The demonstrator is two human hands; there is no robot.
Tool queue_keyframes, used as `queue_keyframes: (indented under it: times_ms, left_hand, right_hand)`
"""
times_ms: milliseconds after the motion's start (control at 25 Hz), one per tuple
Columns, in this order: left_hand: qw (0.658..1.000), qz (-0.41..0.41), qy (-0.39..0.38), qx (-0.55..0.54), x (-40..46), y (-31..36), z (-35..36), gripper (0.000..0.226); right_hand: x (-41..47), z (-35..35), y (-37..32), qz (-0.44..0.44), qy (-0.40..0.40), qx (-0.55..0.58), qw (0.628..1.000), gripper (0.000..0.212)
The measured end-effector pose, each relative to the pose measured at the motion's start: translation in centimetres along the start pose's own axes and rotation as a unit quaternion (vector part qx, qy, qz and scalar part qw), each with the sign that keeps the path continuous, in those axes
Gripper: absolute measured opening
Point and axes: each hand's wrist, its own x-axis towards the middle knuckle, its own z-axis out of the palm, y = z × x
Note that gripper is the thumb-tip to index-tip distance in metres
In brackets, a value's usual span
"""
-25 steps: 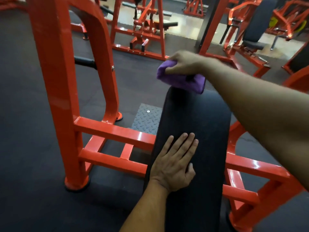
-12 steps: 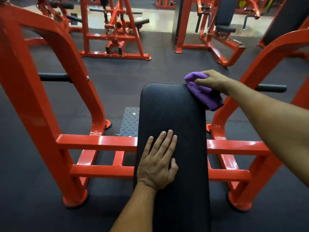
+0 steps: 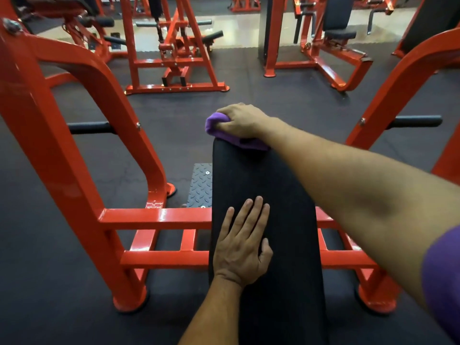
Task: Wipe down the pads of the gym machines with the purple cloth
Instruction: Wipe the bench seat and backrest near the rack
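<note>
A long black pad (image 3: 278, 195) of an orange machine runs away from me down the middle of the view. My right hand (image 3: 242, 120) grips the bunched purple cloth (image 3: 216, 124) and presses it on the pad's far top edge, near its left corner. My left hand (image 3: 242, 242) lies flat on the pad's near left part, fingers straight and together, holding nothing.
The orange frame (image 3: 82, 135) of this machine rises on both sides, with black handle bars (image 3: 89, 127) sticking inward. A metal tread plate (image 3: 200, 188) lies on the dark rubber floor beyond. Other orange machines (image 3: 174, 53) stand at the back.
My right hand has slid the cloth from the pad's far right corner leftward along the top edge. My left hand stays flat in place.
</note>
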Motion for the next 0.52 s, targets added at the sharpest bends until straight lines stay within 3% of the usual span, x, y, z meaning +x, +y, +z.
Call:
queue_keyframes:
  times_ms: [280, 400, 520]
  left_hand:
    - [1.000, 0.008, 0.015, 0.000, 0.0, 0.1, 0.4, 0.076]
    - [1.000, 0.002, 0.017, 0.002, 0.3, -0.4, 0.4, 0.076]
    - [1.000, -0.001, 0.012, 0.002, 0.2, -0.4, 0.5, 0.074]
  right_hand:
    - [-7.8, -2.8, 8.5, 0.095, 0.080, 0.027, 0.992, 0.012]
    - [-4.7, -2.5, 6.4, 0.104, 0.071, 0.009, 0.992, 0.017]
    - [-1.1, 0.6, 1.8, 0.046, 0.086, -0.037, 0.995, 0.017]
